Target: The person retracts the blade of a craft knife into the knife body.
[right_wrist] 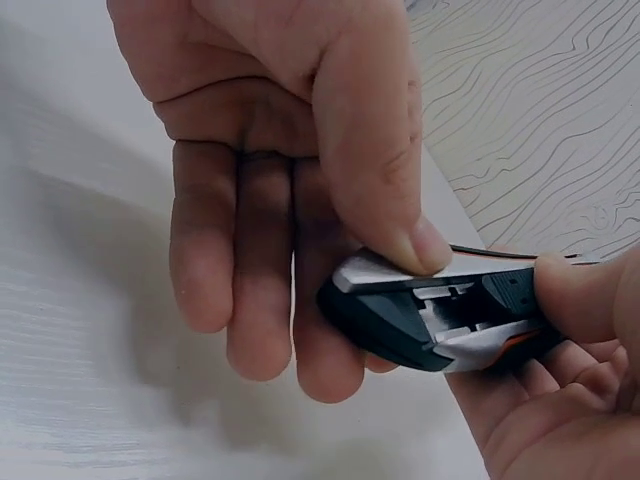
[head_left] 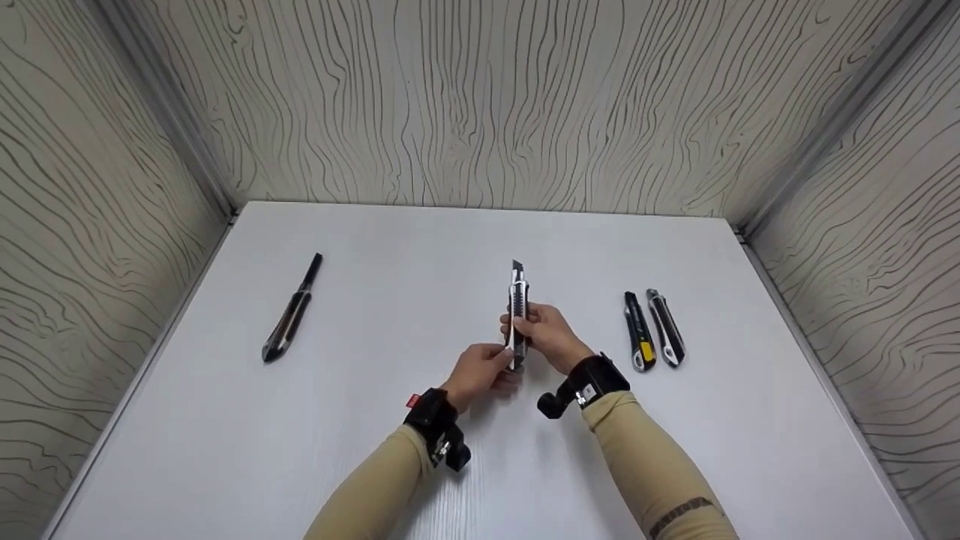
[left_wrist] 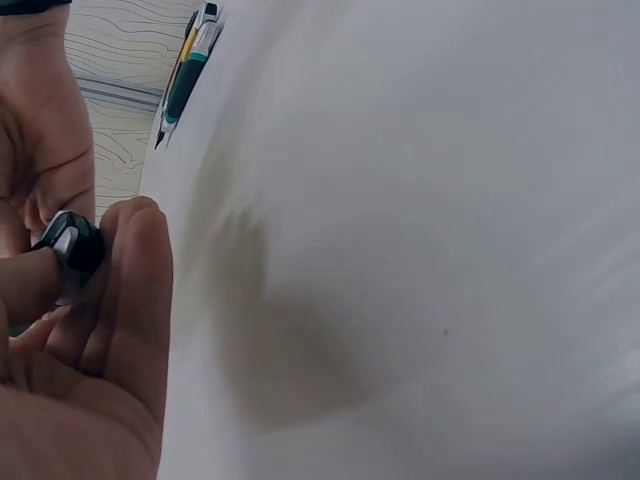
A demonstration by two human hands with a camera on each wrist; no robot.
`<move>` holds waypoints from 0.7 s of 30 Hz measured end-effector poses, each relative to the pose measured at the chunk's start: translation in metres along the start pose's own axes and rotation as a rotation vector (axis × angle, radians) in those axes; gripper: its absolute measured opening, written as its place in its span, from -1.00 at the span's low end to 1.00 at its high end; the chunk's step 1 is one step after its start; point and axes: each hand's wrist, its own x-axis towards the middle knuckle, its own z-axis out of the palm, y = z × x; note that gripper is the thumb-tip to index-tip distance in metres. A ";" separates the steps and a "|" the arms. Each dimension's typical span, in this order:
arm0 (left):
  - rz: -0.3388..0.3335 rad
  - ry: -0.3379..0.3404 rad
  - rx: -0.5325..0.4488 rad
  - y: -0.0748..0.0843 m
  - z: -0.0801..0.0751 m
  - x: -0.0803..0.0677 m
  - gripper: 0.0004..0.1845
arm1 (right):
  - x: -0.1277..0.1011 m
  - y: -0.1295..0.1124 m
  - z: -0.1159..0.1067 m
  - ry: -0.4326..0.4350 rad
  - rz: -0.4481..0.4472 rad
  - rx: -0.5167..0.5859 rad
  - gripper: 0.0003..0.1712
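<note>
A silver-and-black utility knife is held upright in the head view, its narrow metal tip pointing to the far wall. My right hand grips the middle of its handle; in the right wrist view the right thumb presses beside the black slider. The left hand pinches the rear end, with its thumb on the silver casing and its other fingers stretched underneath. In the left wrist view the dark knife end shows between left thumb and fingers; the rest of the knife is mostly hidden there.
On the right of the white table lie a black-and-yellow utility knife and a silver-and-dark one, side by side. Another dark knife lies at the left, its narrow end pointing away. Wood-patterned walls enclose the back and sides.
</note>
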 end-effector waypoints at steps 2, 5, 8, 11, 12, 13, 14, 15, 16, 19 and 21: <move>-0.012 -0.006 -0.036 -0.002 0.001 -0.001 -0.68 | 0.001 0.000 0.000 0.003 0.000 0.010 -0.56; -0.021 -0.023 -0.061 -0.006 0.003 -0.003 -0.64 | 0.002 0.001 -0.001 0.001 -0.010 0.020 -0.55; -0.005 -0.030 -0.088 -0.008 0.004 -0.004 -0.62 | 0.002 0.003 -0.002 -0.004 -0.026 0.019 -0.54; 0.018 -0.021 -0.118 -0.009 0.006 -0.004 -0.63 | 0.002 0.004 -0.001 -0.015 -0.040 0.028 -0.52; 0.027 -0.017 -0.124 -0.009 0.006 -0.003 -0.63 | 0.002 0.004 -0.001 -0.018 -0.040 0.037 -0.52; 0.032 -0.015 -0.129 -0.009 0.006 -0.003 -0.63 | 0.002 0.005 -0.001 -0.020 -0.042 0.046 -0.52; 0.038 -0.014 -0.130 -0.010 0.006 -0.003 -0.63 | 0.002 0.005 -0.001 -0.021 -0.040 0.056 -0.52; 0.042 -0.014 -0.130 -0.010 0.006 -0.003 -0.63 | 0.002 0.006 -0.001 -0.020 -0.037 0.070 -0.52; 0.045 -0.014 -0.127 -0.010 0.006 -0.003 -0.62 | 0.001 0.006 -0.001 -0.019 -0.034 0.079 -0.52; 0.051 -0.005 -0.114 -0.009 0.006 -0.003 -0.63 | 0.001 0.007 0.000 -0.025 -0.026 0.100 -0.53; 0.050 0.005 -0.093 -0.008 0.005 -0.003 -0.64 | 0.000 0.008 0.000 -0.032 -0.032 0.107 -0.52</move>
